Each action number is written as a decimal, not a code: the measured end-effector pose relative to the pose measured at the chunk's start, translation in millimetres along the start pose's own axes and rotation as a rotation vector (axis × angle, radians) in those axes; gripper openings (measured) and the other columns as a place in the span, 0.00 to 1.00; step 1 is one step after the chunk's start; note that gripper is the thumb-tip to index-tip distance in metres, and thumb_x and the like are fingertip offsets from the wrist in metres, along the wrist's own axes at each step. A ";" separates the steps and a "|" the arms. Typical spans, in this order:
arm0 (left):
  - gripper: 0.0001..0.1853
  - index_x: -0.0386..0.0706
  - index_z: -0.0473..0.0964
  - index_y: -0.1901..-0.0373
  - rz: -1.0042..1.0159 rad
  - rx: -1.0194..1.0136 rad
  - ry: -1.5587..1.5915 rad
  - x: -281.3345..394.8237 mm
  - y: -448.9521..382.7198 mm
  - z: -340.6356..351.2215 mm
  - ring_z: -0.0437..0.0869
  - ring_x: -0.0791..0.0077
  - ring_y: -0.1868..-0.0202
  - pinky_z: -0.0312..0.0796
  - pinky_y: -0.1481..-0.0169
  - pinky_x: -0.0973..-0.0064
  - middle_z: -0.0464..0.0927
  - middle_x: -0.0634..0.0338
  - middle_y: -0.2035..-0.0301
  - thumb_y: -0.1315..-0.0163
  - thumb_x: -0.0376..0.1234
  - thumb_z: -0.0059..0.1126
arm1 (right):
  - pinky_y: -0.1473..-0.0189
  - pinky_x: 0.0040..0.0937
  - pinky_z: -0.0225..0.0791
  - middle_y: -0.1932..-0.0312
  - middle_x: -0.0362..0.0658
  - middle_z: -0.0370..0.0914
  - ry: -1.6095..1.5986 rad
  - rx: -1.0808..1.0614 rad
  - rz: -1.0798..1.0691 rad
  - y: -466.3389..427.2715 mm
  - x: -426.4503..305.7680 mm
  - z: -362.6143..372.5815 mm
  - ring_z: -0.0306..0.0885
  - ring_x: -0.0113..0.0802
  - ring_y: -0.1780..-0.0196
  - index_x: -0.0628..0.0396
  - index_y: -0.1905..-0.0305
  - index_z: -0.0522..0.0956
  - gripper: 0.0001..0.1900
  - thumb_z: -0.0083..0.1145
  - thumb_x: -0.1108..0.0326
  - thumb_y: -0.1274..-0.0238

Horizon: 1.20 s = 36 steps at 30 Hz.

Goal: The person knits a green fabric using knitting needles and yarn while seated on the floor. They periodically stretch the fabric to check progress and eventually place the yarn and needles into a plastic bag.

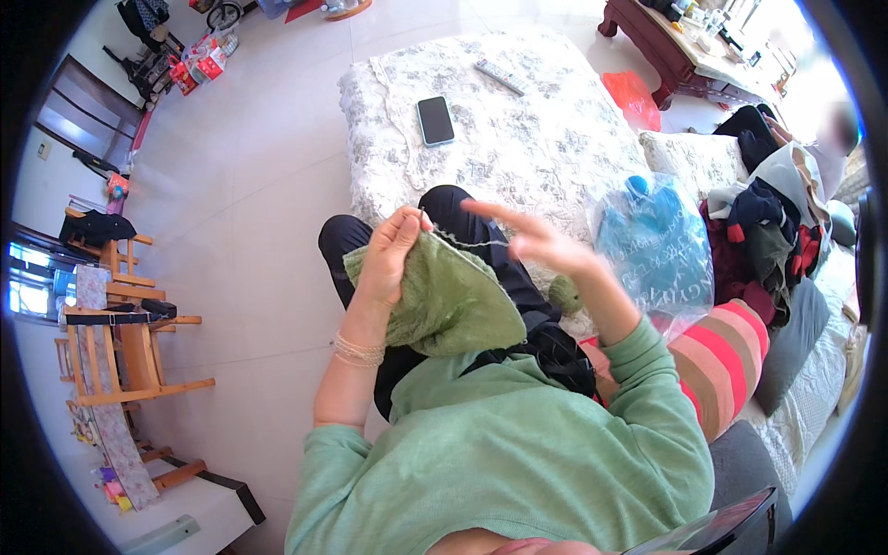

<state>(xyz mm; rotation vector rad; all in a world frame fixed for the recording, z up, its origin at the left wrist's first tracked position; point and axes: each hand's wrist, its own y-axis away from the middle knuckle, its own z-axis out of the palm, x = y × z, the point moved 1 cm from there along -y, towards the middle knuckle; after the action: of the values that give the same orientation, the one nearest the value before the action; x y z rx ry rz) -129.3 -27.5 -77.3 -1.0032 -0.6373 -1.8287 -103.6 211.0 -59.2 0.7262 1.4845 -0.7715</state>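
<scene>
My left hand (pixel 394 253) pinches the top corner of a fuzzy green knitted piece (pixel 458 298), which drapes over my lap. A thin dark needle or hook (pixel 422 214) shows upright at its fingertips. From that corner a pale strand of yarn (pixel 472 243) runs across to my right hand (pixel 548 236), where it meets the curled fingers. The right hand is raised to the right of the piece, blurred, its index finger stretched out. Beside my right thigh lies a ball of green yarn (pixel 565 294), partly hidden by my forearm.
Before my knees, a cloth-covered low table (pixel 541 139) bears a phone (pixel 436 121) and a remote control (pixel 499 77). To the right are a plastic bag with blue contents (pixel 652 243), a striped cushion (pixel 721 361) and piled clothes (pixel 763 222). Another person (pixel 825 159) sits beyond. Wooden chairs (pixel 139 354) stand left.
</scene>
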 end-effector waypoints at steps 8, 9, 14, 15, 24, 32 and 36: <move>0.12 0.44 0.68 0.68 0.087 0.044 -0.119 -12.4 -12.9 6.4 0.63 0.88 0.69 0.58 0.62 0.88 0.64 0.71 0.71 0.28 0.40 0.49 | 0.41 0.31 0.63 0.47 0.44 0.74 -0.327 -0.139 0.144 -47.8 68.4 61.7 0.68 0.27 0.43 0.64 0.38 0.67 0.26 0.48 0.53 0.28; 0.12 0.44 0.68 0.69 0.092 0.061 -0.121 -14.4 -12.6 6.5 0.62 0.88 0.69 0.58 0.61 0.88 0.64 0.71 0.71 0.28 0.40 0.48 | 0.52 0.31 0.68 0.61 0.39 0.77 -0.205 -0.109 0.223 -45.3 81.7 64.7 0.71 0.24 0.55 0.65 0.51 0.74 0.22 0.46 0.52 0.27; 0.13 0.42 0.66 0.69 0.173 0.034 -0.249 -21.1 -8.9 7.4 0.63 0.82 0.66 0.59 0.56 0.83 0.64 0.66 0.68 0.25 0.38 0.41 | 0.67 0.31 0.63 0.76 0.37 0.67 -0.148 0.000 0.175 -50.5 78.0 70.6 0.65 0.22 0.68 0.65 0.66 0.74 0.19 0.47 0.57 0.28; 0.13 0.42 0.65 0.69 0.197 -0.001 -0.284 -22.5 -8.2 11.1 0.63 0.80 0.65 0.59 0.55 0.82 0.64 0.65 0.68 0.25 0.37 0.39 | 0.68 0.31 0.63 0.78 0.38 0.66 -0.106 0.006 0.170 -51.3 79.8 68.4 0.65 0.23 0.69 0.65 0.67 0.73 0.18 0.47 0.59 0.29; 0.16 0.46 0.62 0.73 0.202 0.074 0.141 29.9 -14.0 1.8 0.69 0.70 0.59 0.63 0.46 0.69 0.68 0.59 0.64 0.27 0.43 0.41 | 0.69 0.40 0.63 0.81 0.51 0.69 -0.014 -0.090 0.036 -50.9 52.5 69.9 0.67 0.35 0.76 0.66 0.69 0.72 0.27 0.52 0.47 0.32; 0.16 0.47 0.63 0.73 0.028 0.038 0.115 5.2 0.2 9.6 0.73 0.68 0.55 0.64 0.44 0.66 0.71 0.58 0.61 0.28 0.45 0.44 | 0.70 0.43 0.62 0.82 0.53 0.68 -0.086 -0.035 -0.027 -41.2 63.1 83.9 0.67 0.38 0.77 0.67 0.71 0.72 0.27 0.50 0.48 0.31; 0.12 0.46 0.66 0.71 0.142 0.108 0.292 31.0 -14.0 -18.1 0.71 0.69 0.56 0.64 0.44 0.66 0.71 0.61 0.64 0.29 0.39 0.45 | 0.64 0.43 0.65 0.75 0.54 0.76 -0.002 -0.008 -0.069 -31.0 62.4 80.9 0.75 0.45 0.70 0.64 0.64 0.74 0.20 0.55 0.52 0.35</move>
<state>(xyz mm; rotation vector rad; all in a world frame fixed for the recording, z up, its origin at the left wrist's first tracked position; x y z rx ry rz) -155.9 -49.9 -60.8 -0.6755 -0.4681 -1.7516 -85.4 126.8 -122.3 0.6708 1.5165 -0.8178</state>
